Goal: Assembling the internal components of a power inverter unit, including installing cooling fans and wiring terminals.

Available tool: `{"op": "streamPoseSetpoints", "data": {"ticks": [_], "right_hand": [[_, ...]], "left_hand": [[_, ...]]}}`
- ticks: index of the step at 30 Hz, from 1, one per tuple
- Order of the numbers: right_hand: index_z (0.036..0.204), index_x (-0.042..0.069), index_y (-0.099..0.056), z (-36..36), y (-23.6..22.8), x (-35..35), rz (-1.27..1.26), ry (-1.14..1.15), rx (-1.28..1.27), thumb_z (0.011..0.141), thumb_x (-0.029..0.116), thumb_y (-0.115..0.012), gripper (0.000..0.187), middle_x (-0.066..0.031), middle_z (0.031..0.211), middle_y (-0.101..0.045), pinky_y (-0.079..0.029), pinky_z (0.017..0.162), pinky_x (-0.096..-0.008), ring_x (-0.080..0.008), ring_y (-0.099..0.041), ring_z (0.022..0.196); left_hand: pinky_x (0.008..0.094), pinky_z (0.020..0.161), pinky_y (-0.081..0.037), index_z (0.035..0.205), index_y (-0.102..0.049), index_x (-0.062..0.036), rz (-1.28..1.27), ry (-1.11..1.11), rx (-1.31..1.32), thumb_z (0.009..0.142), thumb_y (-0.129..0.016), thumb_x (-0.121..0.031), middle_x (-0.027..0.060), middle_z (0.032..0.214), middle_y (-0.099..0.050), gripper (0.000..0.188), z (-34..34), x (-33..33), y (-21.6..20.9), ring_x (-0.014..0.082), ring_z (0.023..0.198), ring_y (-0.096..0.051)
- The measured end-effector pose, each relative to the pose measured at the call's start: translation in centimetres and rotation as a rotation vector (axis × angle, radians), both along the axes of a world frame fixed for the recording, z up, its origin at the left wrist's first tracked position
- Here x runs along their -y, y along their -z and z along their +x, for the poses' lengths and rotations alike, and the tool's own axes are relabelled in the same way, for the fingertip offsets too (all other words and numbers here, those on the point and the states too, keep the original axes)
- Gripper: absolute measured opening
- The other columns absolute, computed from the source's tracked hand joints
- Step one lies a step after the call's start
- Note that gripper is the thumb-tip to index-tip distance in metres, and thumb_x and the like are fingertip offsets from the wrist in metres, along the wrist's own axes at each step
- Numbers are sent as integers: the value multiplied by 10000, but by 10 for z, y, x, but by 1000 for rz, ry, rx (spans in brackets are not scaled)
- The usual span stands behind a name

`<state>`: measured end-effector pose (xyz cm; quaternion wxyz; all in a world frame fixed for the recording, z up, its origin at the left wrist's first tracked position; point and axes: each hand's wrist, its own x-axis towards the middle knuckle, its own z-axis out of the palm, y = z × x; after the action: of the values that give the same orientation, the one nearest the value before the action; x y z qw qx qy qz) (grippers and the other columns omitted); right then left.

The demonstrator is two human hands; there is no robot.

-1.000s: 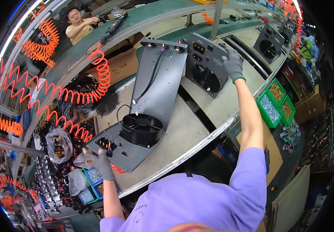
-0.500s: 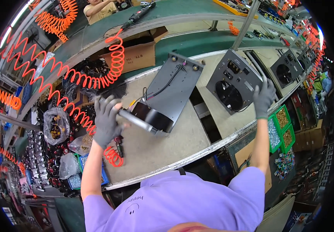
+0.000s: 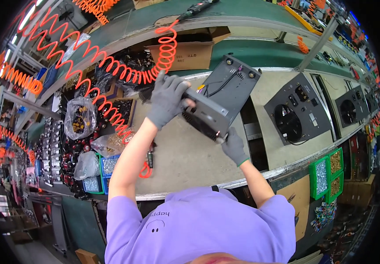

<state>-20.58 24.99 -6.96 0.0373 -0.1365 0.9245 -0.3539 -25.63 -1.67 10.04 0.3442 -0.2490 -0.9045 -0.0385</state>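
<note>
A dark grey metal chassis (image 3: 236,90) lies at an angle on the workbench, a flat base with an upright end panel (image 3: 206,109) nearest me. Black and yellow wires run along the base, and part of a black round fan (image 3: 199,125) shows under the panel's edge. My left hand (image 3: 167,101), in a grey glove, is closed around the panel's left end. Also gloved, my right hand (image 3: 235,146) has its fingers closed at the right lower corner; the thumb side is partly hidden.
To the right stands a similar chassis with a fan (image 3: 288,123), with another beyond it (image 3: 347,112). Green bins of screws (image 3: 321,178) sit at the bench's front right. Red coiled hoses (image 3: 166,53) hang at left, near a cardboard box (image 3: 185,56) and a power screwdriver (image 3: 150,154).
My right hand has left the chassis on the right and moved left onto the nearer one. My left hand keeps its hold while the end panel has turned. The whole view has shifted.
</note>
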Motion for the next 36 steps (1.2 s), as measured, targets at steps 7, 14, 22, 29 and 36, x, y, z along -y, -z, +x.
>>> {"op": "streamPoseSetpoints", "data": {"ticks": [7,14,22,29,36], "right_hand": [[1060,57,-487,-73,6,-16,-84,148,-209,766,167,-658,358,-160,965,-515,-461,714,-437,-373,-550,854],[1005,-1,-447,-91,46,-36,-491,44,-104,628,-131,-575,419,-143,1046,-530,-454,881,-369,-244,-550,1021],[1157,-30,-500,-105,39,-41,-172,40,-214,821,215,-652,443,-200,1074,-555,-422,867,-384,-316,-535,986],[1096,-62,-516,-51,33,12,-309,455,67,822,255,-633,436,-154,947,-598,-476,561,-327,-226,-555,696],[1201,-17,-469,149,21,200,-407,-242,163,833,44,-491,374,-92,1065,-514,-429,564,-259,-139,-490,711]], "left_hand": [[479,1024,-262,1060,-555,-154,10,-26,52,670,-688,-375,20,996,-548,468,-67,-24,7,207,1022,-515],[498,999,-282,1011,-630,-141,185,-48,203,644,-731,-321,90,969,-592,421,-61,-40,-12,270,998,-544],[620,1038,-136,1235,-494,-224,243,-270,13,722,-614,-506,103,1364,-372,598,-40,-50,36,279,1308,-284],[496,1021,-286,1006,-578,-142,470,-301,107,735,-624,-241,80,1180,-514,292,197,47,149,284,1191,-428],[401,777,-446,867,-591,-116,860,-1108,130,769,-546,-152,71,907,-575,114,500,151,230,280,885,-552]]}}
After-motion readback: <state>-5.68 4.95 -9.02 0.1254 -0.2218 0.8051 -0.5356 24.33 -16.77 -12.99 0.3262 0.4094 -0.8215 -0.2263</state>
